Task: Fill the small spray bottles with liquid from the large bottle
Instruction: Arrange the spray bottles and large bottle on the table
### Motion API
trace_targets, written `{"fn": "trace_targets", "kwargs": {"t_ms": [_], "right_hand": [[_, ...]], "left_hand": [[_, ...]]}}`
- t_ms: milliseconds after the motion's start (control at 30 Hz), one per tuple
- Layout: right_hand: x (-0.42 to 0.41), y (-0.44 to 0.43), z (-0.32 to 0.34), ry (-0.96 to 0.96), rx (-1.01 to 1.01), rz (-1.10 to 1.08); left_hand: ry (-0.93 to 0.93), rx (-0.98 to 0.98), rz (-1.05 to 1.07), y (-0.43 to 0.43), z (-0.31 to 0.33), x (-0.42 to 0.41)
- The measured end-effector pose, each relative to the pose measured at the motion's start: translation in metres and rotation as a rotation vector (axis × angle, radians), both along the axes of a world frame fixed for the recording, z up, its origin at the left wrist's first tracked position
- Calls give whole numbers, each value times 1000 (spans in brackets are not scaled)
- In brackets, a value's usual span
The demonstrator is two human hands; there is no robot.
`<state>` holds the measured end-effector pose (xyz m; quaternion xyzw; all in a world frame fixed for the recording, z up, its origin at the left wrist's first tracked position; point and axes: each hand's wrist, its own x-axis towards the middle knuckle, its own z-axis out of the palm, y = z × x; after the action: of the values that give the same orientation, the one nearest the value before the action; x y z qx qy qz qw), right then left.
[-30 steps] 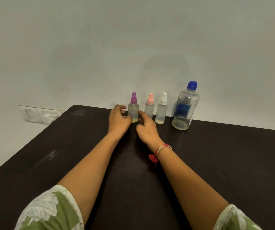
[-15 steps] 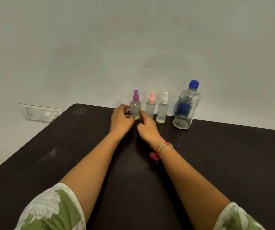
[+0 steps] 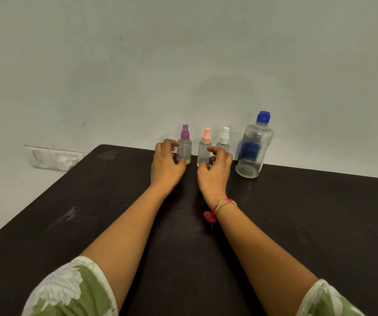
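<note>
Sockets (image 3: 54, 158) sit on the wall at far left, just past the corner of the dark table (image 3: 69, 213), and from there we read the row rightward. Our left hand (image 3: 167, 166) comes first, fingers curled loosely beside the purple-capped spray bottle (image 3: 184, 147); they appear to touch its lower side, but we cannot tell whether they grasp it. Next stands the pink-capped spray bottle (image 3: 204, 148), and our right hand (image 3: 215, 169), wearing a red thread bracelet (image 3: 220, 207), is spread loosely in front of it with the thumb near its base, holding nothing that we can see. Partly behind that hand is the white-capped spray bottle (image 3: 224, 139), and well to its right the large clear bottle (image 3: 253, 148) with a blue cap (image 3: 263, 117).

We judge the task barely begun. All four caps are on, the large bottle looks nearly empty or holds a low level of clear liquid, and only a thin yellowish layer shows at the bottom of the purple-capped one. Uncapping, pouring and recapping all remain.

For room, the bottles stand close to the table's far edge against the wall, so there is little space behind them. The broad dark surface toward us and to the right is open, which should suit pulling bottles forward before pouring. The left edge slants away near the sockets.
</note>
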<state>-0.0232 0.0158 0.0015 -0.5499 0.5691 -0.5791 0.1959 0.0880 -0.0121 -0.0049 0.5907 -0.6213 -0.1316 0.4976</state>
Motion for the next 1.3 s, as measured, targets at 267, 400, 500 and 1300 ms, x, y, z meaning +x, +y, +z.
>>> {"fn": "trace_targets", "kwargs": {"t_ms": [267, 400, 500, 1300], "right_hand": [[-2, -6, -1, 76, 103, 52], [-2, -8, 0, 82, 136, 55], [-2, -5, 0, 41, 77, 11], [-20, -14, 0, 69, 180, -117]], "left_hand": [[38, 57, -50, -1, -2, -1], [66, 73, -79, -1, -1, -2], [73, 83, -77, -1, -1, -1], [-54, 113, -49, -5, -5, 1]]}}
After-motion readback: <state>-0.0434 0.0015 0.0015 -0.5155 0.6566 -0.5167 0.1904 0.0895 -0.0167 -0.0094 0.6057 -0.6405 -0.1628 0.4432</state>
